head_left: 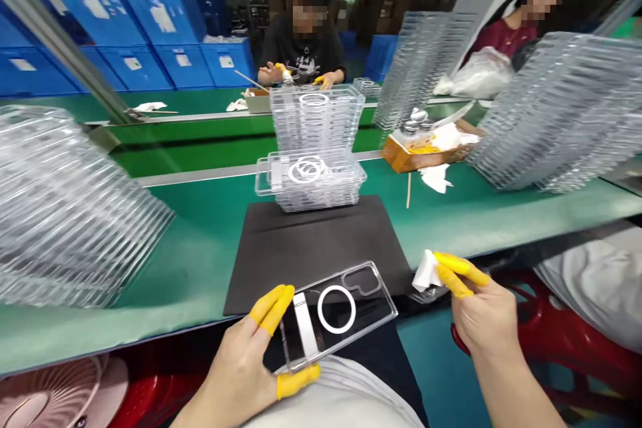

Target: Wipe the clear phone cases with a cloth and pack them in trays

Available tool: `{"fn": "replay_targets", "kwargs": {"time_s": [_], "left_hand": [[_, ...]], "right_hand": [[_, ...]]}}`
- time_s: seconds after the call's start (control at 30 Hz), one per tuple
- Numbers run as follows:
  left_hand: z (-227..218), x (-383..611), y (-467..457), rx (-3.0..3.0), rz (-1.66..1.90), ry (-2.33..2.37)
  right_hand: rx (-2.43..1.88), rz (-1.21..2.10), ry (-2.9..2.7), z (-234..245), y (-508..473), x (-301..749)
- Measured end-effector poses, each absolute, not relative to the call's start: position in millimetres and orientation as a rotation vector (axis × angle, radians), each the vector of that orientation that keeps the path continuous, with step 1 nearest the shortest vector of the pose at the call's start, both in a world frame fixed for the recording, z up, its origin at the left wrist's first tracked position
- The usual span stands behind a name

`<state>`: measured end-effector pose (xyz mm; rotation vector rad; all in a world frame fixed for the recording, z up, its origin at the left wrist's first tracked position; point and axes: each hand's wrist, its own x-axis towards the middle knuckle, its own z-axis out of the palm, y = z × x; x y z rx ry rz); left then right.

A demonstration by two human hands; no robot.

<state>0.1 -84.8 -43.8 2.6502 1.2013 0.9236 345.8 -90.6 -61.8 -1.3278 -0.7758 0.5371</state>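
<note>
My left hand (251,354), with yellow finger cots on its fingertips, grips one end of a clear phone case (371,321). The case is tilted over my lap in front of the bench edge. It bears a white ring, a white strip and a camera cut-out. To the right, my right hand (481,307), also in yellow cots, pinches a folded white wipe (427,271) apart from the case. Beyond them a black mat (315,241) lies on the green bench. At its far edge is a stack of clear cases (318,197), the top ones with white rings.
Tall stacks of clear trays stand left (65,214) and right (566,107). An orange-brown box (401,157) holds wipes and yellow cots, with a thin stick (408,190) nearby. Two people sit across the bench. Blue bins (160,20) line the back left.
</note>
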Motion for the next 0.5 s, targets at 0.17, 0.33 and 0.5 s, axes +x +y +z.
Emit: {"fn": "replay_targets", "kwargs": {"time_s": [0.17, 0.33, 0.5], "left_hand": [[-42, -1, -83, 2.784, 0.889, 1.155], [-34, -4, -81, 2.697, 0.822, 1.197], [-55, -11, -101, 2.055, 0.857, 1.214]], "right_hand": [[-1.366, 0.524, -0.832, -54, -75, 353], [-1.478, 0.339, -1.045, -27, -39, 379], [-1.714, -0.095, -1.357, 30, 57, 433]]}}
